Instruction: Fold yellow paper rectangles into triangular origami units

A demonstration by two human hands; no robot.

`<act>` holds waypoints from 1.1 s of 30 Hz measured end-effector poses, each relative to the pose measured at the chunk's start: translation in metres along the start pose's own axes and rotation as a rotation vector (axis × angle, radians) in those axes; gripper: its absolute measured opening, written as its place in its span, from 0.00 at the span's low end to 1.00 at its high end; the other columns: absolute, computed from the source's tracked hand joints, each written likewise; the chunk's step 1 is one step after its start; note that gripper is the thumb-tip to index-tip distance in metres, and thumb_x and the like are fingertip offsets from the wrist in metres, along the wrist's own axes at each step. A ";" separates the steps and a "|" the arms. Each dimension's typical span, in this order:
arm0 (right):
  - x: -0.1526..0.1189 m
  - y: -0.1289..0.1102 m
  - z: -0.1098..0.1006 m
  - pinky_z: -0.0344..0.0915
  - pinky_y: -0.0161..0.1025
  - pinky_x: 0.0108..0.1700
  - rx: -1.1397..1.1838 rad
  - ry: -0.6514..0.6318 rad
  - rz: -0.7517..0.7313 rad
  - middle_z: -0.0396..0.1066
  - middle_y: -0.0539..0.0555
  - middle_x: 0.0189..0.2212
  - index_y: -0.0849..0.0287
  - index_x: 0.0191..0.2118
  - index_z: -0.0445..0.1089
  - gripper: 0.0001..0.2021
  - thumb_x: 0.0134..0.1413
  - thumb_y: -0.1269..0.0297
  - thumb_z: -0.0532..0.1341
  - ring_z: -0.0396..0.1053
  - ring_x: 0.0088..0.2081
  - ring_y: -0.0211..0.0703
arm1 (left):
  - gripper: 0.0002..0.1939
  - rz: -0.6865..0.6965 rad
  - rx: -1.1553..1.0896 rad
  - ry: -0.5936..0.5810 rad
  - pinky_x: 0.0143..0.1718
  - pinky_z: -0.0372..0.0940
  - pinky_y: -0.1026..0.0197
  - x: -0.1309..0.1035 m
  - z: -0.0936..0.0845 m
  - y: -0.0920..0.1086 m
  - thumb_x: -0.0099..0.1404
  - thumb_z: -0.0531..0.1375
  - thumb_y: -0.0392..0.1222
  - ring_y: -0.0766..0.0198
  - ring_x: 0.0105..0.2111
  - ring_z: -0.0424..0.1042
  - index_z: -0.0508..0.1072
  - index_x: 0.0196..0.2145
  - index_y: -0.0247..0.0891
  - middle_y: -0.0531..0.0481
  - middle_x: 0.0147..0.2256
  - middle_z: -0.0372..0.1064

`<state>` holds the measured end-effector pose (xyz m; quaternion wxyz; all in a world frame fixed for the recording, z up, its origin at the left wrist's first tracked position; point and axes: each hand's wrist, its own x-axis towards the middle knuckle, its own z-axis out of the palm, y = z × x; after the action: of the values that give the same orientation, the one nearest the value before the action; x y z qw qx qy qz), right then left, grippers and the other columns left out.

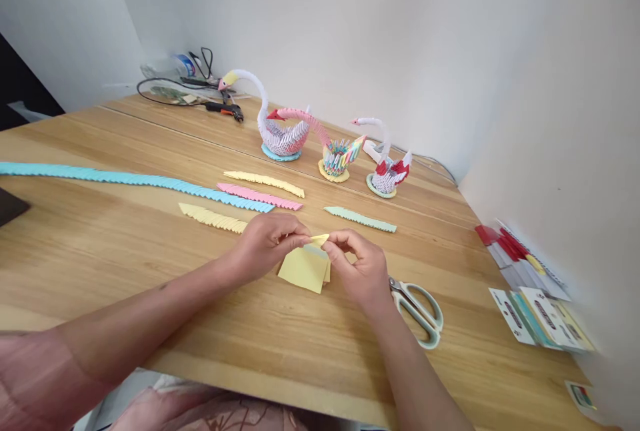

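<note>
Both hands pinch one small folded piece of yellow paper (pixel 319 240), held just above the table. My left hand (pixel 273 244) grips its left end between thumb and fingers. At its right end, the thumb and forefinger of my right hand (pixel 357 264) are closed on it. Below the hands lie yellow paper sheets (pixel 302 271), partly covered by them. A strip of pale yellow folded pieces (pixel 213 217) runs up to my left hand, which hides its right end. Scissors with pale green and white handles (pixel 420 311) lie beside my right wrist.
Behind the hands lie a long blue strip (pixel 125 177), a pink strip (pixel 260 195), a yellow strip (pixel 265 181) and a green strip (pixel 360 219). Three paper swans (pixel 285 137) stand farther back. A glue gun (pixel 225 109) sits back left; paper packs (pixel 540 317) lie at right.
</note>
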<state>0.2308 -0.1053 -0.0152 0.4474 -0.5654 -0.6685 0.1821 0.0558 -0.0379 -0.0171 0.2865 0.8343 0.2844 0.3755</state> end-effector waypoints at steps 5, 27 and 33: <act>0.003 -0.001 -0.003 0.60 0.31 0.27 -0.038 0.106 0.056 0.68 0.47 0.24 0.58 0.28 0.66 0.04 0.51 0.68 0.57 0.65 0.26 0.36 | 0.13 -0.039 0.108 -0.055 0.40 0.63 0.63 0.013 -0.032 -0.023 0.65 0.55 0.46 0.60 0.39 0.72 0.76 0.39 0.38 0.47 0.38 0.76; -0.001 0.005 0.002 0.60 0.35 0.31 -0.188 -0.037 -0.373 0.66 0.50 0.26 0.57 0.33 0.65 0.04 0.58 0.72 0.55 0.64 0.29 0.38 | 0.13 -0.150 -0.039 -0.657 0.39 0.60 0.67 0.015 -0.059 -0.021 0.63 0.56 0.46 0.63 0.39 0.70 0.74 0.41 0.39 0.51 0.39 0.74; -0.001 0.002 0.003 0.61 0.36 0.32 -0.165 -0.038 -0.368 0.67 0.50 0.27 0.57 0.33 0.65 0.04 0.57 0.73 0.55 0.65 0.29 0.38 | 0.15 -0.173 -0.115 -0.711 0.39 0.59 0.68 0.015 -0.059 -0.025 0.61 0.59 0.46 0.64 0.38 0.68 0.75 0.44 0.39 0.50 0.37 0.72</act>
<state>0.2298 -0.1050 -0.0188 0.4127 -0.4648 -0.7816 0.0524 0.0110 0.0046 0.0049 0.4446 0.8680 0.2152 0.0520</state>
